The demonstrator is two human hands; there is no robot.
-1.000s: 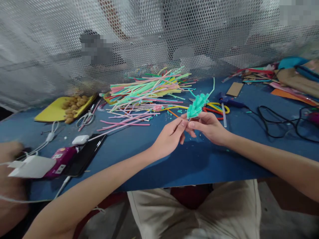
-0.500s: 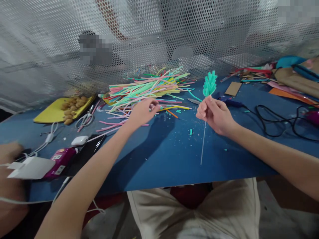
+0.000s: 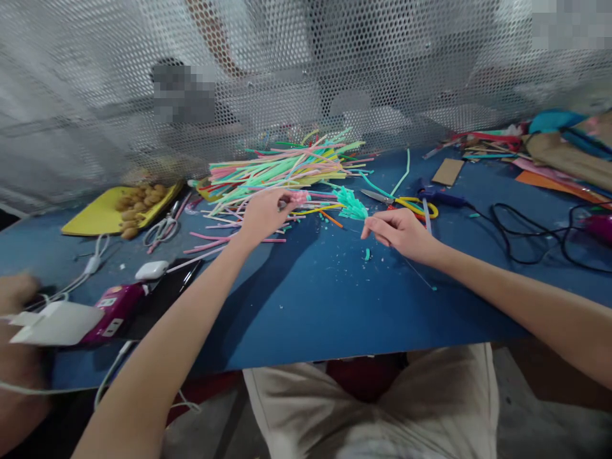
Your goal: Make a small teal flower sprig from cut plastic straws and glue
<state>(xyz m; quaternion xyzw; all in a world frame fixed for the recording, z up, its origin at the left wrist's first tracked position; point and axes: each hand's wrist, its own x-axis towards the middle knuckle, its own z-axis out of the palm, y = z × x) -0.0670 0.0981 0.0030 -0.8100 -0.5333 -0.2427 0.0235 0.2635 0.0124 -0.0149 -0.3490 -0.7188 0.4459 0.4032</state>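
Note:
My right hand point(image 3: 399, 233) pinches the thin stem just below a teal leaf spray point(image 3: 351, 204) that seems to be made of fuzzy pipe cleaner pieces. The spray tips toward the left, and its thin wire stem point(image 3: 421, 275) runs out under the hand toward the lower right. My left hand point(image 3: 268, 215) has its fingers closed on a small pink fuzzy piece point(image 3: 300, 196), at the front of a heap of many-coloured pipe cleaners point(image 3: 287, 167). Scissors point(image 3: 375, 196) with yellow and red handles lie behind my right hand.
A blue glue gun point(image 3: 442, 196) with a black cord point(image 3: 507, 239) lies right. At left are a yellow tray point(image 3: 90, 213) of brown fruits, a purple power strip point(image 3: 117, 306) and a white charger point(image 3: 57, 322). Perforated metal mesh point(image 3: 287, 70) stands behind the table. Another person's arm point(image 3: 19, 363) is at far left.
My right hand has lowered and moved left, tipping the teal spray from upright toward the left, which uncovers the scissors' handles. A pink piece now shows at my left fingertips.

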